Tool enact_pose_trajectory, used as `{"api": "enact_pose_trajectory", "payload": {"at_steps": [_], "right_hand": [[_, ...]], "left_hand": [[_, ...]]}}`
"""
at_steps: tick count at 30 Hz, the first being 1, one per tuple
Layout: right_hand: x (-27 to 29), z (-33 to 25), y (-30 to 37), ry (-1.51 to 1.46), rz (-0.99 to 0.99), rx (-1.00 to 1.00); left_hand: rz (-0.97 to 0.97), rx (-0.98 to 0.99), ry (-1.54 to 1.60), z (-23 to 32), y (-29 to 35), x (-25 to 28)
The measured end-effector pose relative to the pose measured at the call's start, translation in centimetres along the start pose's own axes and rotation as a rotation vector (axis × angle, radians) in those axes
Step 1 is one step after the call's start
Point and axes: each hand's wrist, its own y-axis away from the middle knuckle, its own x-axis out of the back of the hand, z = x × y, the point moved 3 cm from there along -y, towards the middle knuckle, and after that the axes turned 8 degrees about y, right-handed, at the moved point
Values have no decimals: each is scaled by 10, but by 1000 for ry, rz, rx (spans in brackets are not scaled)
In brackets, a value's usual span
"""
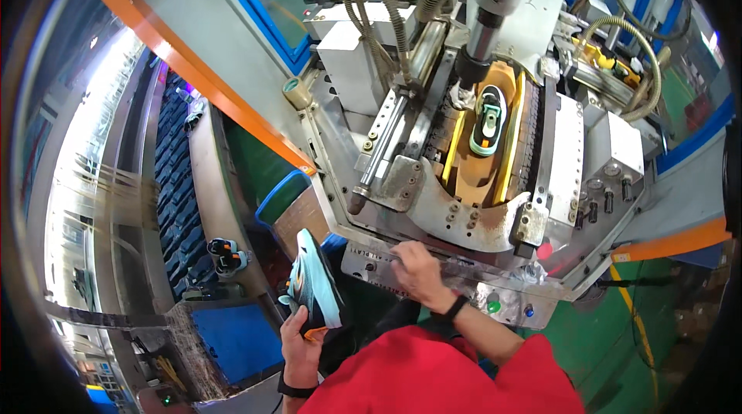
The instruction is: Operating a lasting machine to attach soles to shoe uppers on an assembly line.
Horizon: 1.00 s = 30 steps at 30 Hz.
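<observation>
My left hand [300,337] grips a light blue and black sneaker [318,282] with orange at its heel end, toe pointing up and away from me. My right hand [421,271] is by the front edge of the press machine [440,205], above its control panel [464,298]. The fingers are curled in, and whatever may be in them is hidden. Inside the machine's tan cradle [466,170], between yellow strips, lies another sneaker [490,112] in mint, black and white. A dark press rod [475,58] hangs beside its far end.
A conveyor of dark segments [174,190] runs along the left, with a shoe [228,257] on its near side ledge. A blue-rimmed bin with cardboard [301,217] stands beside the machine. Green and blue buttons [495,306] sit on the panel. Orange-edged guards [201,74] flank the machine.
</observation>
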Motion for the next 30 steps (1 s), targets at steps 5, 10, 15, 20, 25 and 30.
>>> {"api": "enact_pose_trajectory", "payload": {"at_steps": [5, 10, 15, 20, 25, 30], "right_hand": [[-99, 67, 60, 114, -207, -39], [-98, 72, 59, 177, -140, 47], [100, -17, -54, -267, 326, 30], [309, 7, -242, -29, 989, 281], [333, -15, -311, -223, 730, 202], [334, 5, -319, -252, 716, 197]], "left_hand": [[-32, 46, -9, -18, 13, -17], [-34, 31, -17, -27, 22, -33], [-30, 45, 44, -28, 12, -22], [-65, 42, 33, -32, 12, -36], [-112, 45, 38, -38, 16, -31], [-53, -3, 25, -48, 29, -34]]}}
